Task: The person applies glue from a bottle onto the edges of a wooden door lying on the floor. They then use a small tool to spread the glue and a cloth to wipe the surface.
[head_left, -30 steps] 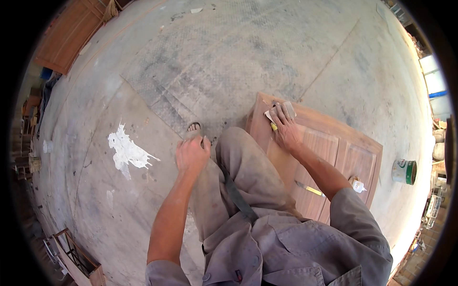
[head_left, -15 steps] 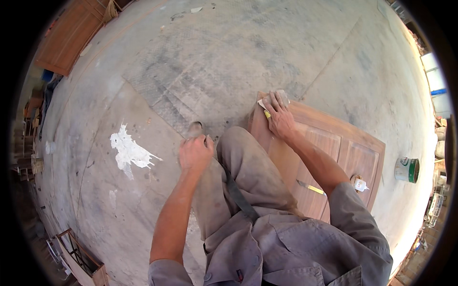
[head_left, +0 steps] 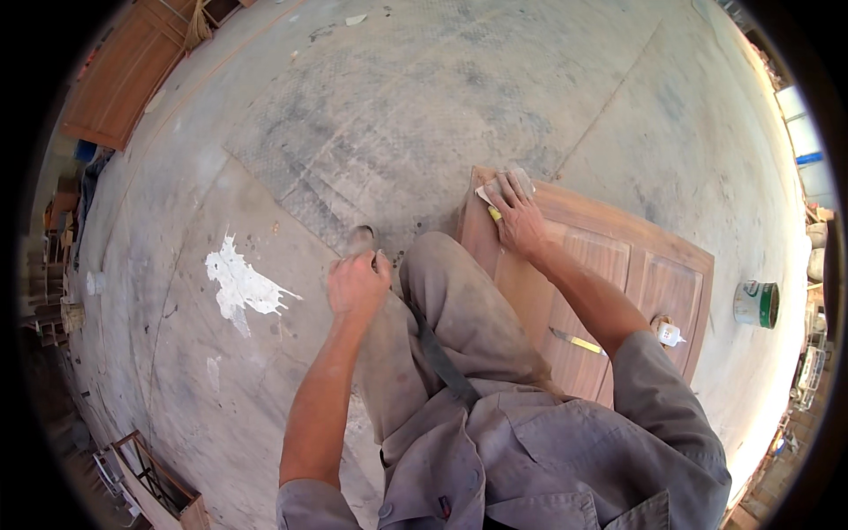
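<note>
My right hand (head_left: 521, 225) presses a folded, pale grey sheet that looks like sandpaper (head_left: 523, 182) onto the far left corner of a panelled wooden door (head_left: 565, 205). Its fingers lie stretched over the sheet. A small yellow piece (head_left: 495, 214) shows beside the fingers; its kind is unclear. My left hand (head_left: 358, 287) rests on my left knee with curled fingers, and its inside is hidden. On the door, nearer my body, lie a yellow-handled knife (head_left: 579, 343) and a small white bottle (head_left: 669, 334) beside a round container.
Right of the door a green and white tin (head_left: 756, 304) stands on the concrete floor (head_left: 424, 97). White spilled paint (head_left: 243, 278) marks the floor at left. More wooden panels (head_left: 132, 71) lean at the far left; a wooden frame (head_left: 155, 481) stands lower left.
My left hand has shifted slightly left on the knee. My right hand and the sheet remain at the door's corner. The whole view has moved a little.
</note>
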A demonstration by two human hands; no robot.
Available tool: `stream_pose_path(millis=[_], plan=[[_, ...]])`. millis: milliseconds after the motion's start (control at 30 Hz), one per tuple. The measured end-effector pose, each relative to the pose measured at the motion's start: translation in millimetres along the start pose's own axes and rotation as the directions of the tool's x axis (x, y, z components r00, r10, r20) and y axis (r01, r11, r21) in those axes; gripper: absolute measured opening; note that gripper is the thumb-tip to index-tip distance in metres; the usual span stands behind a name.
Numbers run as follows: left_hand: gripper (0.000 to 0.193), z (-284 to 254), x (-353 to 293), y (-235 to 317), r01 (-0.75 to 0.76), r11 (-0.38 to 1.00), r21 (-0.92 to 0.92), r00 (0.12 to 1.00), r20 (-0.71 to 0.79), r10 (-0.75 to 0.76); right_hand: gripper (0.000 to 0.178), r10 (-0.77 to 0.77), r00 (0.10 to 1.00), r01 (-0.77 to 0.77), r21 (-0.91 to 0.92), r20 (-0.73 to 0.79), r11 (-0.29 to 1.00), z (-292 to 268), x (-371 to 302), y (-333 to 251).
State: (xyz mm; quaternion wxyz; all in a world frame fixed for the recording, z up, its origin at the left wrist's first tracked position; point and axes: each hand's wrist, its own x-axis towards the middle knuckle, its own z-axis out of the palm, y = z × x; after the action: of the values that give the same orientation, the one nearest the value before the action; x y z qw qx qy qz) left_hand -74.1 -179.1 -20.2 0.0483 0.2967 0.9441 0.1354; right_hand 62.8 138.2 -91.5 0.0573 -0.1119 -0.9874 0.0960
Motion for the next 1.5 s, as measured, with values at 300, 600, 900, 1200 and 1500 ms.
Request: stream_pose_path(millis=[300,600,900,1200,1500], plan=[[0.031,-3.1,-2.3,-0.7,0.01,1.0,0.022,0.999,0.041,-0.011,0.059,0.108,0.982,-0.085,0.152,-0.153,0.985,-14.8,-44.8,9.7],[0.032,-12.3,-1.2,9.3,0.048,0.998,0.028,0.997,0.063,-0.049,0.06,0.052,0.999,-0.053,0.018,0.011,0.998,-4.7,-47.5,-9.5],[0.031,-13.1,-2.8,8.9,0.047,0.998,0.032,0.994,0.1,-0.05,0.063,0.145,0.989,-0.145,0.044,0.003,0.988,-4.7,-40.5,-6.0],[0.038,-5.2,-1.8,2.5,-0.267,0.947,-0.178,0.948,-0.223,0.226,0.032,0.282,0.912,-0.013,0.666,-0.299,0.746,-64.7,-23.5,-99.2],[0.029,1.4,-13.9,-19.9,-0.372,0.866,-0.334,0.928,-0.157,0.338,0.021,0.217,0.968,-0.037,0.783,-0.127,0.62,-52.8,-6.8,-180.5]])
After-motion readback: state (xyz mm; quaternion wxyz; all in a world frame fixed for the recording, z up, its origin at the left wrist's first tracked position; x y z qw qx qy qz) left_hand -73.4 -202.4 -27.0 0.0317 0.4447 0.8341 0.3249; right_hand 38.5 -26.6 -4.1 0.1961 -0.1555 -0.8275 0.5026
